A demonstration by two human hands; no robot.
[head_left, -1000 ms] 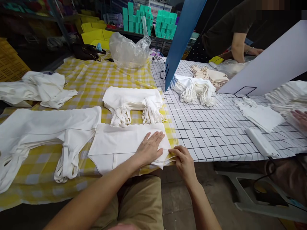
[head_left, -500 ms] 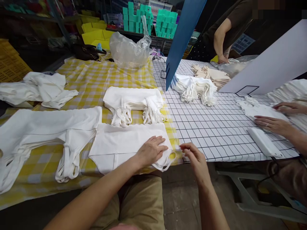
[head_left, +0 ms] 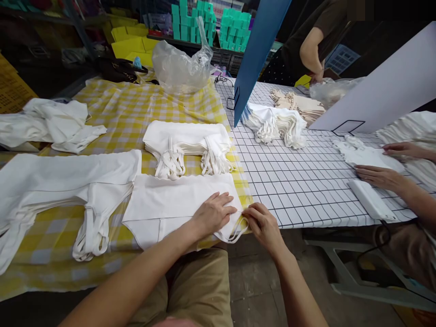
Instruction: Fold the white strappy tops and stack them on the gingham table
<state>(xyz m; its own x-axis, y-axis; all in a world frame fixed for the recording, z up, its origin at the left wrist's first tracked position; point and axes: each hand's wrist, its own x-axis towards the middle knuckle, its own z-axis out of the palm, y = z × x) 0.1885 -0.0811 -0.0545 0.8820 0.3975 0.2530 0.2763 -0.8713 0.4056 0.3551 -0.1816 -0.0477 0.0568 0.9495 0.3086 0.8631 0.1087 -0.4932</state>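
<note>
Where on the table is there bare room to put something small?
The grid cloth is bare between the right hand and the white device; the yellow checked cloth is bare between the plastic bag and the strapped white stack. Crowded: around the left hand, where white garments lie.

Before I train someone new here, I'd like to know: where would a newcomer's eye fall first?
Probably on the tall, flat blue panel standing on the white gridded cloth, with stacked teal boxes in the background to its left. In front, the left hand rests on a white fabric garment atop yellow-checked cloth, the right hand at the garment's right edge.
</note>
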